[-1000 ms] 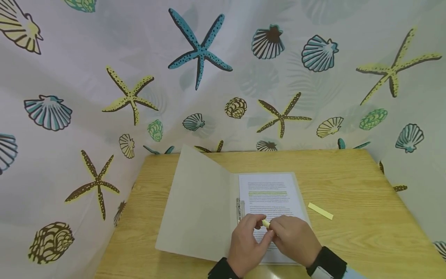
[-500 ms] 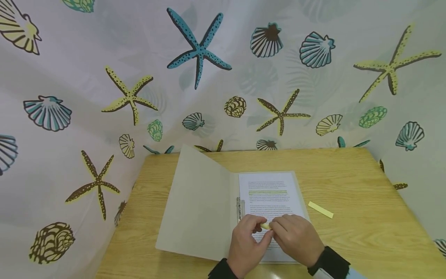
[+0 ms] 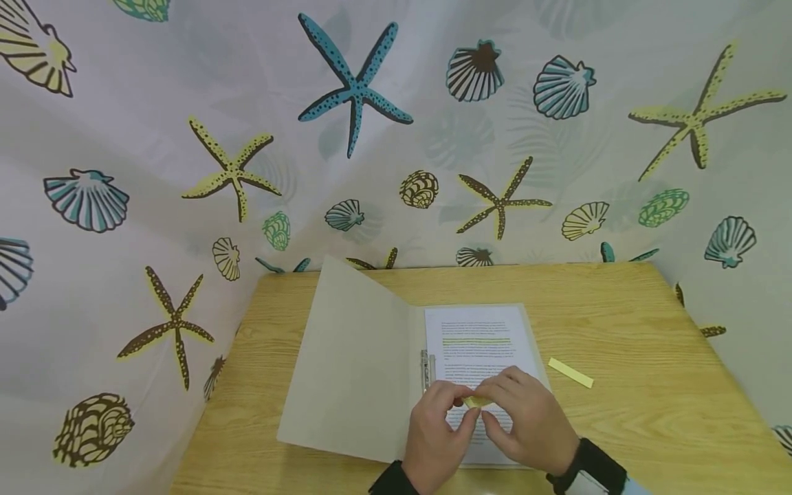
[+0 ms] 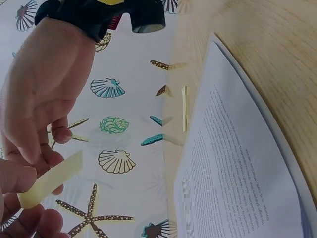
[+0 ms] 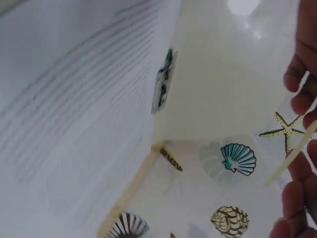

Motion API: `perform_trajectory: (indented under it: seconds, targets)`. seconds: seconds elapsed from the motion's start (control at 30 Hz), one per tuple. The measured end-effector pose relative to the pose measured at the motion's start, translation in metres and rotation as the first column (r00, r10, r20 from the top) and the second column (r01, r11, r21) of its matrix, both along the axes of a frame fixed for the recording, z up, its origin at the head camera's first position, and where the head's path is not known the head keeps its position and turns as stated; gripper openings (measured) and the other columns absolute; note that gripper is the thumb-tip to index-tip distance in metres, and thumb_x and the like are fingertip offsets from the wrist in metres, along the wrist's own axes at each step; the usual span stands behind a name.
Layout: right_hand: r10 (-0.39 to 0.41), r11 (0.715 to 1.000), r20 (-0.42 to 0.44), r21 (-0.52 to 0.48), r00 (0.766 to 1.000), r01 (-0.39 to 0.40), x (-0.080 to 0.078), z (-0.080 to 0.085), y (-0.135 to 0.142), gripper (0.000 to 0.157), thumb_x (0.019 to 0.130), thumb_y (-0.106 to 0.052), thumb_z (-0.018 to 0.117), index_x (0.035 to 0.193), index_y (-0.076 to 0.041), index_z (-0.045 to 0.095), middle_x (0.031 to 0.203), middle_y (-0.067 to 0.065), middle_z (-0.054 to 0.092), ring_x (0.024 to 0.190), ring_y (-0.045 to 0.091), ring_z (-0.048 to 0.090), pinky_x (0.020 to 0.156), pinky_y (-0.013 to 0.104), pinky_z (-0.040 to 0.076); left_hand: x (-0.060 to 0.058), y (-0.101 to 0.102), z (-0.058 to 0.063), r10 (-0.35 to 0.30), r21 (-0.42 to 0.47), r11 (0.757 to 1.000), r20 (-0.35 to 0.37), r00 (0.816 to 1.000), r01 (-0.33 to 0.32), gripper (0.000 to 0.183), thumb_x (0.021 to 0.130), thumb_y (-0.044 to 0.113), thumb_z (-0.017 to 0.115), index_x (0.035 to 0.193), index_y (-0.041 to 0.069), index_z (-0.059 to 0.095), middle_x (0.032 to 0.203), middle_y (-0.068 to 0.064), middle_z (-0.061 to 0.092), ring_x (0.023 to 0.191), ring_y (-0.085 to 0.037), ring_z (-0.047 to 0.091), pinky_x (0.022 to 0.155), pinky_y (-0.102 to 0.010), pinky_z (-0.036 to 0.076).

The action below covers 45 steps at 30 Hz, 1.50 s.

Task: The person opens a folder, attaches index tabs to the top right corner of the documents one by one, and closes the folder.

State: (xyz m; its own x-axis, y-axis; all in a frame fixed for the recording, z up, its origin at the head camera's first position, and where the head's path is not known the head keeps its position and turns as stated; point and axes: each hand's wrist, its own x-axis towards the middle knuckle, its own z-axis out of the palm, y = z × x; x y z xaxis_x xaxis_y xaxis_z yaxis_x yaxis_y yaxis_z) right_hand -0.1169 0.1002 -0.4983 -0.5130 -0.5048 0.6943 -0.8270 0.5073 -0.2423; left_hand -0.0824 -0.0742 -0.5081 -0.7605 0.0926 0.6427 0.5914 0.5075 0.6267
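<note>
Over the lower part of the printed page (image 3: 473,316), my left hand (image 3: 435,433) pinches a narrow yellow sticky note (image 3: 476,401) between thumb and fingers. In the left wrist view the sticky note (image 4: 52,181) slants out from the left fingertips, its far end free. My right hand (image 3: 526,419) is close beside it, index fingertip at the note and thumb held apart below. The right hand (image 4: 44,89) hangs over the note from above in that view, some fingers behind it. The right wrist view shows the note (image 5: 292,156) edge-on between fingers.
The page lies in an open folder, its cover (image 3: 353,371) raised to the left. A metal clip (image 3: 425,369) sits along the folder's spine. Another yellow strip (image 3: 570,372) lies on the wooden table (image 3: 631,316) to the right. A patterned curtain (image 3: 383,151) hangs behind.
The right thumb has come away from the index finger, and the right hand has shifted slightly up and turned. The left hand keeps its pinch on the sticky note, which shows more broadly now.
</note>
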Motion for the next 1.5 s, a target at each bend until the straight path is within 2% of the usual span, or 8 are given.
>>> perform_trajectory:
  seconds: [0.13,0.37,0.53,0.67,0.87,1.03,1.2,1.5]
  targets:
    - [0.096,0.991,0.291,-0.12,0.952,-0.063,0.0,0.003,0.0,0.027,0.083,-0.009,0.069,0.108,-0.018,0.065,0.103,-0.009,0.065,0.095,0.011,0.06,0.082,0.025,0.048,-0.002,-0.001,-0.002,-0.009,-0.077,0.997,-0.1,0.995,0.002,0.029,0.076,0.008,0.08,0.101,0.012,0.066,0.095,0.005,0.065,0.086,-0.006,0.059,0.076,-0.017,0.048]
    - [0.178,0.973,0.724,-0.23,0.666,-0.01,-0.005,0.01,0.003,0.012,0.088,-0.011,0.069,0.098,-0.016,0.066,0.089,-0.009,0.069,0.081,0.01,0.066,0.069,0.029,0.054,-0.005,0.0,-0.005,-0.043,-0.14,0.99,-0.173,0.984,0.018,0.03,0.08,0.014,0.077,0.107,0.013,0.065,0.1,0.008,0.066,0.094,-0.007,0.059,0.083,-0.017,0.046]
    - [0.098,0.98,0.809,-0.179,0.58,0.085,-0.022,0.01,0.012,0.011,0.088,-0.015,0.071,0.095,-0.008,0.067,0.087,-0.001,0.068,0.073,0.013,0.066,0.06,0.03,0.055,-0.005,0.0,-0.013,-0.023,-0.192,0.981,-0.126,0.992,-0.002,0.041,0.075,0.015,0.077,0.113,0.01,0.062,0.104,0.003,0.063,0.099,-0.011,0.058,0.084,-0.021,0.047]
    - [-0.002,0.98,0.819,-0.112,0.574,0.163,-0.049,0.011,0.025,0.016,0.086,-0.02,0.073,0.094,-0.007,0.068,0.091,0.001,0.068,0.084,0.019,0.066,0.064,0.029,0.055,-0.003,0.0,-0.023,-0.043,-0.385,0.922,-0.001,0.999,0.04,0.037,0.077,0.023,0.078,0.109,0.013,0.063,0.104,0.004,0.061,0.1,-0.011,0.056,0.086,-0.024,0.047]
    - [-0.156,0.97,0.815,0.019,0.558,0.243,-0.099,0.001,0.047,0.013,0.086,-0.02,0.073,0.095,-0.011,0.069,0.096,0.002,0.068,0.098,0.024,0.062,0.076,0.033,0.051,0.0,0.001,-0.04,-0.012,-0.714,0.664,0.287,0.958,0.222,0.062,0.074,0.056,0.075,0.125,0.024,0.06,0.128,0.0,0.055,0.125,-0.026,0.045,0.094,-0.057,0.042]
    - [-0.255,0.951,0.805,0.11,0.535,0.289,-0.137,-0.013,0.058,0.017,0.087,-0.022,0.072,0.098,-0.009,0.069,0.099,0.007,0.069,0.095,0.025,0.06,0.077,0.036,0.048,-0.002,-0.001,-0.05,0.092,-0.782,0.533,0.435,0.896,0.325,0.083,0.066,0.071,0.071,0.137,0.032,0.05,0.148,-0.006,0.039,0.138,-0.039,0.028,0.089,-0.075,0.031]
    - [-0.332,0.931,0.795,0.191,0.508,0.31,-0.168,-0.034,0.067,0.022,0.09,-0.022,0.068,0.105,-0.006,0.068,0.102,0.011,0.067,0.087,0.023,0.06,0.074,0.035,0.048,0.0,-0.006,-0.059,0.158,-0.798,0.508,0.456,0.876,0.323,0.084,0.066,0.076,0.066,0.14,0.04,0.047,0.152,-0.004,0.033,0.137,-0.041,0.028,0.084,-0.079,0.03]
    - [-0.409,0.897,0.793,0.259,0.452,0.358,-0.194,-0.062,0.077,0.022,0.089,-0.023,0.067,0.103,-0.006,0.07,0.099,0.011,0.067,0.087,0.026,0.058,0.072,0.034,0.047,-0.004,-0.008,-0.066,0.161,-0.759,0.571,0.477,0.864,0.312,0.07,0.072,0.069,0.066,0.136,0.046,0.049,0.15,0.002,0.036,0.136,-0.039,0.03,0.08,-0.082,0.028]
